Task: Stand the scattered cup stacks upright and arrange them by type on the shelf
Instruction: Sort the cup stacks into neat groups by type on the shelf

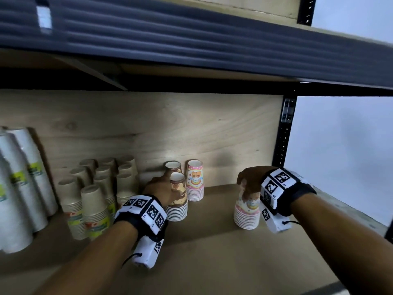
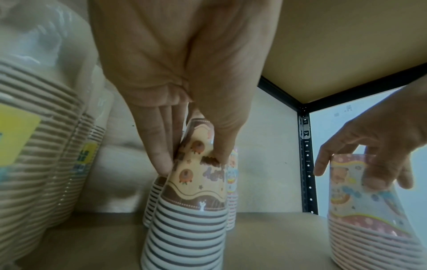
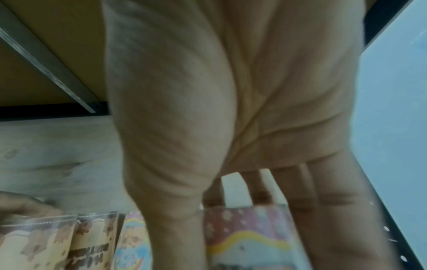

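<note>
A brown patterned cup stack (image 1: 177, 201) (image 2: 191, 210) stands upside down on the shelf (image 1: 212, 241), and my left hand (image 1: 163, 188) (image 2: 191, 160) pinches its top cup between thumb and fingers. Behind it stands a second brown stack (image 1: 172, 166), and to its right a pink stack (image 1: 194, 182). Further right, my right hand (image 1: 247, 184) (image 2: 360, 175) grips the top of another upright pink stack (image 1: 246, 216) (image 2: 369, 228) (image 3: 249, 237) from above, thumb on its near side.
Several plain kraft cup stacks (image 1: 95, 201) stand left of the brown ones. Tall wrapped white sleeves (image 1: 23, 179) lean at the far left. A black upright post (image 1: 284, 133) bounds the right rear corner. The upper shelf (image 1: 191, 43) hangs low overhead.
</note>
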Demonstrator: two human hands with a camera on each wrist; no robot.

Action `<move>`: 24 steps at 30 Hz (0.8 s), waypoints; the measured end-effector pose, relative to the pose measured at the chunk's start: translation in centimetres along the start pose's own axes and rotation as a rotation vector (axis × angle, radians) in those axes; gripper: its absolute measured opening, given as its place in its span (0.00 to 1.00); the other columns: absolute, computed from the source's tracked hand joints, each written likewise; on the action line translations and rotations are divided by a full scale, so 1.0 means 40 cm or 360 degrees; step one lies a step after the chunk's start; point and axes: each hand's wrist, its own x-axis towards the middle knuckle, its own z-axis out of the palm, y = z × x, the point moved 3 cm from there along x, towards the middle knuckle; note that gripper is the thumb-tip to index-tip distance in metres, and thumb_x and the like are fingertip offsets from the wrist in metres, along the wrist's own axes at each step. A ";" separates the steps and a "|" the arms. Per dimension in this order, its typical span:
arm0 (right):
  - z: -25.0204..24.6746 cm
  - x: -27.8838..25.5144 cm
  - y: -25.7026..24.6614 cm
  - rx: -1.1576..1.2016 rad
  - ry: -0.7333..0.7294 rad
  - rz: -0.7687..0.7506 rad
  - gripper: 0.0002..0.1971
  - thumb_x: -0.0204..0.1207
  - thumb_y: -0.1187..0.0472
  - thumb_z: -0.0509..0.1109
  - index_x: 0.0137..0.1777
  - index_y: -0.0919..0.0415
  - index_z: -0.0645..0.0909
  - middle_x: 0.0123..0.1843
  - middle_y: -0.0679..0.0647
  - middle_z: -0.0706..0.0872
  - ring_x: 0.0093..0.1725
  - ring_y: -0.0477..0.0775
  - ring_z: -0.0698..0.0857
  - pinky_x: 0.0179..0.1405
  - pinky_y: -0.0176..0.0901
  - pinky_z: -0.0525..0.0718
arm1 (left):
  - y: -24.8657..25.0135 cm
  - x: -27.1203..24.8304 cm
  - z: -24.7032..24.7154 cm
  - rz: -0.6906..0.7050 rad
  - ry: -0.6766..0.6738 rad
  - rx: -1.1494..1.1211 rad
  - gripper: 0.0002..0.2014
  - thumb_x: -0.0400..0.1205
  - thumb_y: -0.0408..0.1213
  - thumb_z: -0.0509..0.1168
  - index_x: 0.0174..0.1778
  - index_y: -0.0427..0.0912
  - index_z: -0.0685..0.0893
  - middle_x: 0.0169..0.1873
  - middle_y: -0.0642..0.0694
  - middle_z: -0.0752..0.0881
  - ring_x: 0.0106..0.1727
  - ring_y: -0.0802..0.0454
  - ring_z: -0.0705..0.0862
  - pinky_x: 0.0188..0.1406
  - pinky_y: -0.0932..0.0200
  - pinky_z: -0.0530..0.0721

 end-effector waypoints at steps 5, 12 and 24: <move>0.011 0.007 -0.041 0.0306 0.0153 -0.0064 0.36 0.68 0.51 0.79 0.75 0.55 0.68 0.71 0.53 0.77 0.65 0.55 0.80 0.54 0.41 0.80 | -0.011 -0.002 0.000 0.0007 0.0009 -0.0052 0.39 0.73 0.52 0.70 0.79 0.57 0.61 0.68 0.46 0.81 0.67 0.44 0.80 0.66 0.52 0.79; 0.020 0.060 -0.127 0.0716 0.0332 -0.0272 0.36 0.70 0.53 0.79 0.74 0.56 0.66 0.65 0.51 0.81 0.65 0.54 0.80 0.54 0.41 0.77 | -0.009 -0.004 0.007 0.0018 0.0055 -0.0031 0.39 0.76 0.50 0.69 0.81 0.57 0.57 0.69 0.44 0.80 0.68 0.42 0.79 0.66 0.51 0.79; 0.073 0.115 -0.167 0.1127 0.0582 -0.0321 0.35 0.64 0.48 0.81 0.69 0.52 0.69 0.62 0.52 0.84 0.60 0.56 0.85 0.58 0.50 0.84 | -0.048 0.021 0.034 -0.0004 0.0045 -0.0265 0.39 0.70 0.51 0.73 0.76 0.63 0.61 0.67 0.48 0.81 0.66 0.45 0.80 0.66 0.52 0.80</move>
